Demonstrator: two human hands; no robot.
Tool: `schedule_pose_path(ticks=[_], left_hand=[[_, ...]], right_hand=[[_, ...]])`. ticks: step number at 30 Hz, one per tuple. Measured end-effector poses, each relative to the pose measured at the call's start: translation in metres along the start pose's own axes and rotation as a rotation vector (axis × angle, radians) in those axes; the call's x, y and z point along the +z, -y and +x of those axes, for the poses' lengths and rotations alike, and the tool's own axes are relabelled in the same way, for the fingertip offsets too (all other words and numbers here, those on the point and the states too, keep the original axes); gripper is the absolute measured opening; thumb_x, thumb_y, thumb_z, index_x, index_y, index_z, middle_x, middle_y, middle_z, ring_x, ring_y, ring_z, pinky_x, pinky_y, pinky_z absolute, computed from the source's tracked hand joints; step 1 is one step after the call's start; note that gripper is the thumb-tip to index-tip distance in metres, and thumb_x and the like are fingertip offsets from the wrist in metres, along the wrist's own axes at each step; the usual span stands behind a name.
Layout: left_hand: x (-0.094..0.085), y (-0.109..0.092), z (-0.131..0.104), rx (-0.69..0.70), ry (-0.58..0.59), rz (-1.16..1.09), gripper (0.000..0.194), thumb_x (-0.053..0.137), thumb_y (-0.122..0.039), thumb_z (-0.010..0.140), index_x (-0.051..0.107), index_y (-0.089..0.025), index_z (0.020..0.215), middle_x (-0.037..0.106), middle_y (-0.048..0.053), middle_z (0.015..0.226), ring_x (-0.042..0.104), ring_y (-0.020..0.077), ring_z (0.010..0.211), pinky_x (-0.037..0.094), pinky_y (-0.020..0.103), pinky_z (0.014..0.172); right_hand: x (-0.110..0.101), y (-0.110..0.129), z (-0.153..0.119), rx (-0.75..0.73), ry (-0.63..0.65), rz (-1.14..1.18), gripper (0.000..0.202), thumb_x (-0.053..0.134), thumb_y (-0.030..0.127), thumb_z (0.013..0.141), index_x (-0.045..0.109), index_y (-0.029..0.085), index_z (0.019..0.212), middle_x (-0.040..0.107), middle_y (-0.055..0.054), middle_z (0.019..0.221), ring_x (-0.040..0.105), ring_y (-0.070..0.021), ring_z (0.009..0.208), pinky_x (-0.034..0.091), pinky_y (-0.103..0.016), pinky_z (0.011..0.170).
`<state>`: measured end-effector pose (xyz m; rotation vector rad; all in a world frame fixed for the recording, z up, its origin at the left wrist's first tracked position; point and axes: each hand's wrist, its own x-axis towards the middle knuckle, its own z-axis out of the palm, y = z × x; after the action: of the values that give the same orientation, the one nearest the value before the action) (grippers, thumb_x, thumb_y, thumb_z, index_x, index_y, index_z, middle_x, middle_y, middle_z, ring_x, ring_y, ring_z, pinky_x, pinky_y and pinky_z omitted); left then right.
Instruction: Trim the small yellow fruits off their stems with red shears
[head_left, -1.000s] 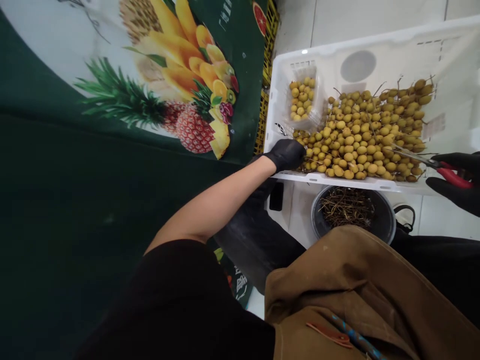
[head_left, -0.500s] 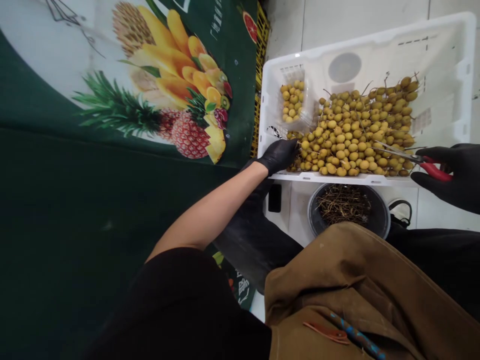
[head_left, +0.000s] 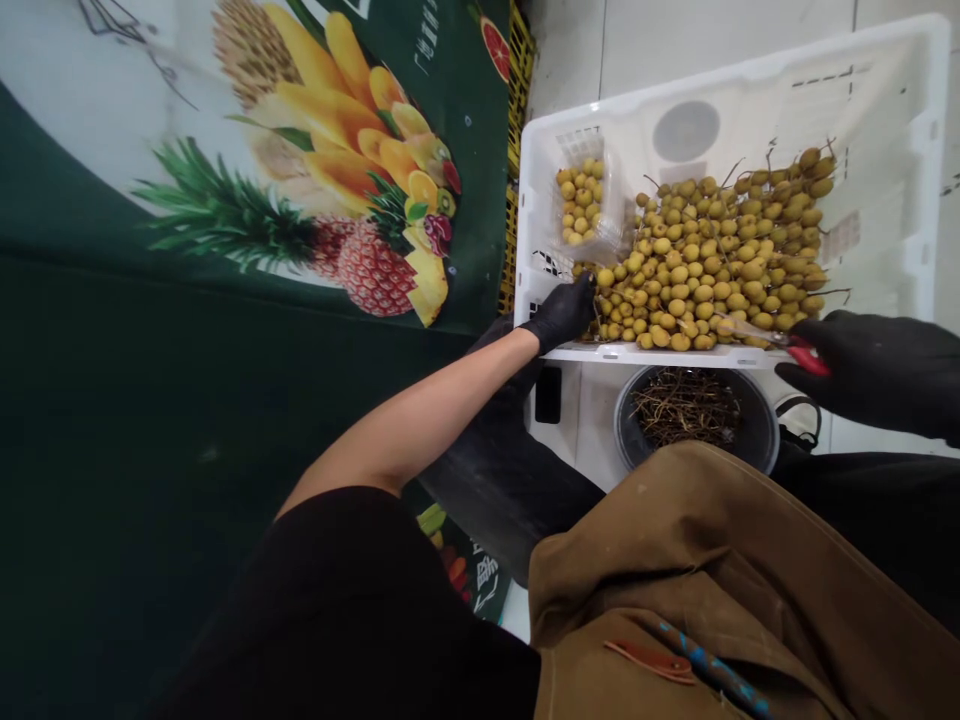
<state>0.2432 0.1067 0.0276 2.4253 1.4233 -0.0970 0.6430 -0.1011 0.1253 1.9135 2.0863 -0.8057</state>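
Note:
Yellow-brown longans (head_left: pixel 697 265), some still on stems, fill much of a white plastic crate (head_left: pixel 780 70). My right hand (head_left: pixel 877 360), in a black glove, grips red-handled scissors (head_left: pixel 806 355). Their blades point left over the front of the pile. My left hand (head_left: pixel 564 310), also gloved in black, reaches over the crate's front left corner with its fingers closed low among the fruit; what they hold is hidden. Just beyond it, a clear plastic box (head_left: pixel 613 215) with loose longans stands inside the crate.
Below the crate's front edge, a grey bucket (head_left: pixel 622 425) holds cut brown stems (head_left: pixel 682 405). A black phone (head_left: pixel 548 395) lies on the tiled floor to its left. A dark green fruit-printed panel (head_left: pixel 262 400) and yellow crates (head_left: pixel 517 90) stand along the left.
My right hand has moved left with the scissors, bringing the blades nearer the middle of the pile's front. The blades now look closer together. My left hand stays almost in place.

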Motion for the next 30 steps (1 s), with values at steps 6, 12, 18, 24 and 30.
schedule_pose_path(ticks=[6,12,18,24,30], left_hand=[[-0.019,-0.003,0.015,0.041,-0.271,-0.133,0.052,0.036,-0.049,0.124,0.062,-0.015,0.153,0.083,0.025,0.129,0.083,0.0322,0.120,0.063,0.047,0.110],[-0.046,-0.041,0.015,0.145,-0.256,-0.164,0.055,0.026,-0.053,0.125,0.061,-0.018,0.149,0.082,0.021,0.127,0.083,0.0297,0.119,0.063,0.044,0.108],[-0.068,-0.084,0.017,0.243,-0.194,-0.091,0.048,0.029,-0.048,0.125,0.064,-0.021,0.142,0.081,0.020,0.124,0.082,0.0344,0.124,0.062,0.048,0.109],[-0.072,-0.106,0.011,0.349,-0.209,-0.143,0.056,0.024,-0.057,0.125,0.063,-0.021,0.143,0.080,0.017,0.117,0.082,0.0319,0.115,0.061,0.045,0.104],[-0.061,-0.109,0.018,0.572,-0.332,-0.333,0.064,0.026,-0.068,0.123,0.066,-0.019,0.136,0.081,0.018,0.110,0.080,0.0288,0.095,0.060,0.043,0.092]], right_hand=[[-0.004,0.023,0.001,-0.032,0.108,-0.164,0.036,0.054,0.043,0.118,0.070,0.014,0.133,0.080,-0.025,0.123,0.077,-0.0359,0.099,0.040,-0.043,0.079],[-0.007,0.017,0.000,-0.035,0.035,-0.083,0.033,0.059,0.045,0.115,0.075,0.019,0.125,0.081,-0.021,0.116,0.074,-0.0320,0.091,0.038,-0.041,0.074],[-0.022,0.028,-0.004,0.033,-0.160,-0.005,0.032,0.056,0.043,0.110,0.078,0.020,0.115,0.079,-0.018,0.104,0.070,-0.0290,0.082,0.037,-0.040,0.071],[-0.031,0.033,-0.005,0.038,-0.034,0.430,0.035,0.063,0.048,0.107,0.076,0.023,0.085,0.074,-0.006,0.078,0.067,-0.0245,0.074,0.048,-0.038,0.072],[-0.031,0.030,-0.005,0.069,0.022,0.716,0.043,0.078,0.060,0.099,0.081,0.019,0.087,0.075,-0.007,0.073,0.066,-0.0217,0.067,0.047,-0.033,0.061]])
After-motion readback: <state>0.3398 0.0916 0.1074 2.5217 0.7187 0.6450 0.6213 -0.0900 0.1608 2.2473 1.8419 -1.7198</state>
